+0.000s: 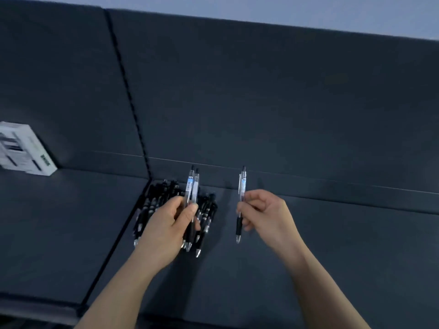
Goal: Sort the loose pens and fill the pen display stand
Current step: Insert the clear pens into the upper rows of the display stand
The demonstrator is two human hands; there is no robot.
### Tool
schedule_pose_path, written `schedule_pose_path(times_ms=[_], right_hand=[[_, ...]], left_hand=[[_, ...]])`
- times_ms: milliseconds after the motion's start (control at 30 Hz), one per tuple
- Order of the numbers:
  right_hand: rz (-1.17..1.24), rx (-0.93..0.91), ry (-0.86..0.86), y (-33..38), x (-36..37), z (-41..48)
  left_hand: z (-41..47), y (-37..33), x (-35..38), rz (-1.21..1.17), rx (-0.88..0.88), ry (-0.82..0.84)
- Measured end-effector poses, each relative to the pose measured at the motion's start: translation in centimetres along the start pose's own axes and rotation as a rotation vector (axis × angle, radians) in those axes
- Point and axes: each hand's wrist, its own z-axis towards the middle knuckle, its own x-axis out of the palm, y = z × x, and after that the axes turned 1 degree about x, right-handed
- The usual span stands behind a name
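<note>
A heap of loose black pens [154,205] lies on the dark cushion seat, just right of the seam. My left hand [166,224] hovers over the heap and grips two clear-barrelled pens [192,188] upright, tips down. To the right, my right hand [263,212] pinches a single clear pen with a black grip [241,193], also upright and lifted above the seat. The two hands are apart, with a gap between them. No pen display stand shows in the head view.
A white printed box [21,150] stands at the far left against the backrest. The dark sofa backrest [261,91] rises behind the pens. A seam [114,245] divides the seat cushions left of the heap.
</note>
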Motion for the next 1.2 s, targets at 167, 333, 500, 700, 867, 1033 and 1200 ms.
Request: schedule_pose_path(times_ms=[167, 333, 500, 700, 867, 1033, 1200], right_hand=[[0.030, -0.078, 0.178, 4.5, 7.8, -1.3], [0.020, -0.105, 0.301, 7.7, 17.7, -3.0], [0.019, -0.140, 0.392, 10.8, 29.5, -5.7], [0.062, -0.181, 0.498, 14.6, 43.3, -9.1], [0.049, -0.205, 0.566, 16.9, 51.4, -10.1], [0.055, -0.219, 0.586, 18.5, 57.6, -8.4], [0.126, -0.237, 0.587, 20.3, 62.5, -5.0]], left_hand=[[-2.6, 2.2, -7.3, 0.008, -0.022, -0.214], [-6.0, 5.9, -15.9, -0.171, -0.143, -0.316], [-10.3, 10.3, -26.5, -0.150, -0.141, -0.429], [-15.0, 15.4, -38.9, -0.026, -0.180, -0.543], [-16.1, 18.9, -46.2, -0.042, -0.225, -0.589], [-14.8, 21.9, -50.7, -0.029, -0.244, -0.636], [-10.9, 25.2, -54.6, -0.027, -0.261, -0.624]])
